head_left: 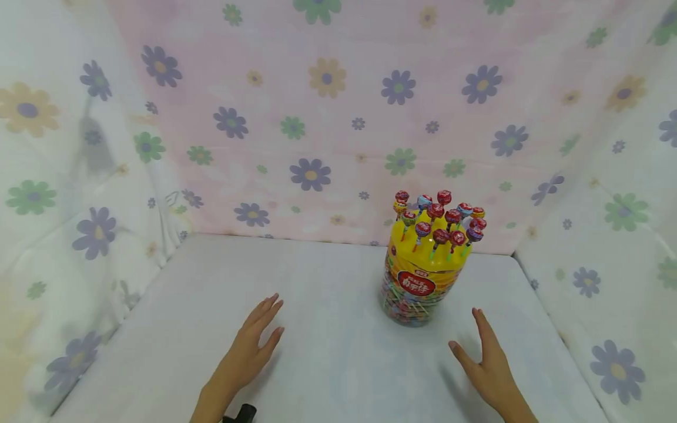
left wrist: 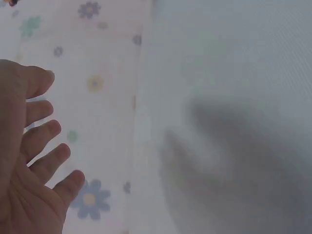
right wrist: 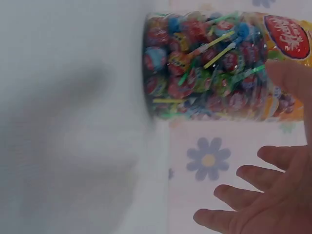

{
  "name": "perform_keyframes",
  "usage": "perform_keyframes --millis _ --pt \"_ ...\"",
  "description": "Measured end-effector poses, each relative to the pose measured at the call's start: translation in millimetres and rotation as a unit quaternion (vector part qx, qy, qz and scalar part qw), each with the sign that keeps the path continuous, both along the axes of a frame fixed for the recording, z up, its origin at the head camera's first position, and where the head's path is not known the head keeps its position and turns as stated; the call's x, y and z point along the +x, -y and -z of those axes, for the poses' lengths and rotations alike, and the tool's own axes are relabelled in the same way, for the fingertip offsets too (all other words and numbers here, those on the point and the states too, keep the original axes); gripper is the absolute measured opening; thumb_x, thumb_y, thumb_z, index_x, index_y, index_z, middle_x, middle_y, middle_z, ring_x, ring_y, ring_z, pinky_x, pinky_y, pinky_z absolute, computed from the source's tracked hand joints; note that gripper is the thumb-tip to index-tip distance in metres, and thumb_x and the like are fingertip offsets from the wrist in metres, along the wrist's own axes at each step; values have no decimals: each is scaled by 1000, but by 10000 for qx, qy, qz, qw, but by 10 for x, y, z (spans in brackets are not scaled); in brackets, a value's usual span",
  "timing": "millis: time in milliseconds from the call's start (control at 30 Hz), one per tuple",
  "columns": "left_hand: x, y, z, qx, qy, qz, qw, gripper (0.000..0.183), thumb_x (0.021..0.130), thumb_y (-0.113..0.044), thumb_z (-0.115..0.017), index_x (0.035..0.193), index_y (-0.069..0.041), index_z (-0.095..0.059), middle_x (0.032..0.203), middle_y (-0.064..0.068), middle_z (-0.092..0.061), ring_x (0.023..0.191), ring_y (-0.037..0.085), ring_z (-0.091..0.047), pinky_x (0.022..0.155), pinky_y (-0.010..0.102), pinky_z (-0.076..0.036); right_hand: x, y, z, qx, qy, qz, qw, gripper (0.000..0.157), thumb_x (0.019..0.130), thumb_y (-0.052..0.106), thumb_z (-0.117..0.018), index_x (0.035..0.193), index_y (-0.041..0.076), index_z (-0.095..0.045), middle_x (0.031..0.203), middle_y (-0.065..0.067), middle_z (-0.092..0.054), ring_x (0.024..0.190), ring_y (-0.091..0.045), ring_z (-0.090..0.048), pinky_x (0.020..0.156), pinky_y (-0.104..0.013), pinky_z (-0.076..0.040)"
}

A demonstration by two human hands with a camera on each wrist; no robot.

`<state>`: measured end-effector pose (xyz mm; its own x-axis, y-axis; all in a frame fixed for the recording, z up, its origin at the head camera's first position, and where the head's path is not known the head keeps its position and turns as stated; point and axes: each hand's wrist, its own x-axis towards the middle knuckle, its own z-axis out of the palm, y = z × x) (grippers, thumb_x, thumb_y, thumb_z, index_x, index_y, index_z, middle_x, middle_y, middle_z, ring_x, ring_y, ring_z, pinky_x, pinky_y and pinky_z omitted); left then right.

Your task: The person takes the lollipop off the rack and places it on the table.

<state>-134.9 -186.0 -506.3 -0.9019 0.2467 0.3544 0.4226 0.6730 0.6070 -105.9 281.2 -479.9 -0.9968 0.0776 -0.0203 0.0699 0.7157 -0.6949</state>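
Observation:
A clear tub of lollipops [head_left: 418, 282] with a yellow top and a red oval label stands on the white table, right of the middle. Wrapped lollipops [head_left: 439, 236] stick up out of its lid, and many more show through its wall in the right wrist view. My right hand [head_left: 489, 367] hovers at the tub's near right, thumb and fingers spread, apart from it and holding nothing. Over the table's left part my left hand [head_left: 245, 352] is held with fingers extended and thumb apart; nothing is in it.
The white table [head_left: 317, 329] reaches back to a pink flowered cloth [head_left: 349, 135]. White flowered cloth walls [head_left: 95, 247] hang along the left and right sides. A black band [head_left: 243, 413] is on the left wrist. Hand shadows fall on the tabletop.

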Motion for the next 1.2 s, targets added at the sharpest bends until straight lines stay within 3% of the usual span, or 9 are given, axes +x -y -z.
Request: perform_keyframes --millis 100,167,367,533,700,833,933,1100,1200 --pt "-79 -170 -71 518 -331 376 9974 54 97 -7 -67 149 -7 -51 157 11 -46 145 35 -41 119 22 -29 -91 60 -126 -275 -91 163 9994 106 93 43 -73 163 6 -4 168 -26 -10 150 -53 -17 114 -74 -23" --pt "-149 -292 -120 850 -524 630 9930 51 97 -4 -66 146 -7 -54 153 11 -51 141 34 -47 115 13 -27 -161 95 -199 -508 -200 229 9982 111 89 43 -77 164 10 -1 169 -22 -9 151 -50 -17 114 -74 -23" --pt "-402 -647 -220 1768 -499 1200 9756 36 101 -2 -59 137 -6 -62 137 12 -65 129 30 -60 108 27 -48 -385 186 -338 -738 -564 38 9957 123 84 36 -84 164 16 8 171 -18 -1 152 -49 -15 112 -74 -25" --pt "-627 -912 -374 2558 -263 1319 9573 29 104 -5 -56 130 0 -64 132 14 -67 125 33 -62 104 28 -52 -556 271 -392 -901 -817 -135 9925 128 81 29 -87 163 19 10 171 -17 0 152 -50 -14 112 -74 -26" --pt "-843 -1107 -571 3177 -101 1192 9406 26 104 -7 -55 126 2 -66 128 20 -67 121 38 -63 100 23 -53 -715 368 -401 -1233 -1192 -215 9850 128 79 26 -89 163 28 7 168 -16 -13 151 -48 -18 109 -79 -26" --pt "-1018 -1244 -702 3430 -21 1284 9305 27 106 -9 -54 126 4 -65 126 20 -68 119 38 -64 99 29 -55 -795 447 -394 -1611 -1748 -215 9711 127 76 13 -90 162 33 1 161 -14 -27 148 -43 -28 108 -79 -27" --pt "-1144 -1363 -806 3545 24 1356 9252 28 106 -9 -52 128 4 -64 126 21 -68 118 36 -65 98 34 -56 -872 485 -359 -1876 -2120 -217 9589 126 74 6 -90 161 36 -4 153 -8 -37 142 -32 -39 113 -66 -35" --pt "-1327 -1589 -996 3570 20 1456 9227 29 107 -11 -52 129 3 -63 126 20 -68 117 33 -66 99 35 -56 -990 514 -254 -2359 -2364 -261 9422 126 72 1 -91 159 37 -7 142 5 -45 131 -11 -51 109 -25 -45" --pt "-1419 -1721 -1110 3538 -18 1519 9229 29 106 -11 -54 130 3 -63 126 20 -68 117 32 -66 99 34 -56 -1016 520 -207 -2525 -2388 -263 9373 122 73 0 -90 158 36 -10 140 5 -46 129 -8 -52 105 -16 -45"
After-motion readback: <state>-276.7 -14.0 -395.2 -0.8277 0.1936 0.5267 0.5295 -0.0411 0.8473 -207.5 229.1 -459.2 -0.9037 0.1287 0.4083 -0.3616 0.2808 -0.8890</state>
